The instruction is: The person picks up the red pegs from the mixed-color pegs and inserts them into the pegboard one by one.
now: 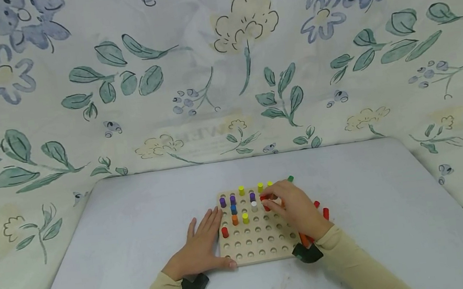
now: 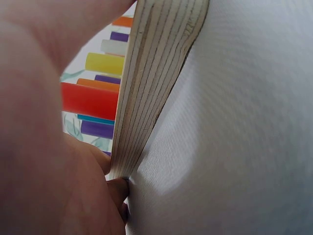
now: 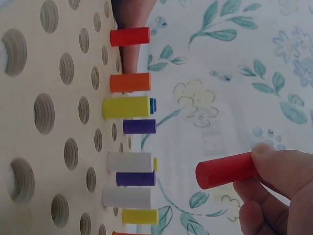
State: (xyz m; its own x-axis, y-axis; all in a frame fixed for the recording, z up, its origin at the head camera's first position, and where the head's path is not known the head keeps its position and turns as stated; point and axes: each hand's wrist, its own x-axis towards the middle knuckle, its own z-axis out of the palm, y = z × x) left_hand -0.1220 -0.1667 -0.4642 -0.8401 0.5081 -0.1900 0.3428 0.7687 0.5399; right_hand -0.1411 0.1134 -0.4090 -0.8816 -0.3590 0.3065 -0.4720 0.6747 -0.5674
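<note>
A pale wooden pegboard [image 1: 250,261] with rows of round holes lies flat on the table. Between thumb and fingertips my right hand [image 1: 297,208] pinches a red peg [image 3: 226,170], held clear of the holes in the right wrist view. My left hand [image 1: 199,250] lies at the board's left side, fingers extended and touching its edge, thumb by the front corner. Upright in the board stand a red peg [image 1: 225,232], an orange peg [image 1: 235,219], a blue peg [image 1: 233,209], and several yellow, purple and white ones. My right hand hides part of the board.
Loose pegs lie right of the board, among them a red peg [image 1: 326,213], a green peg [image 1: 290,178] and an orange peg [image 1: 304,239] near my right wrist. A floral cloth [image 1: 213,137] hangs behind the white table [image 1: 145,222].
</note>
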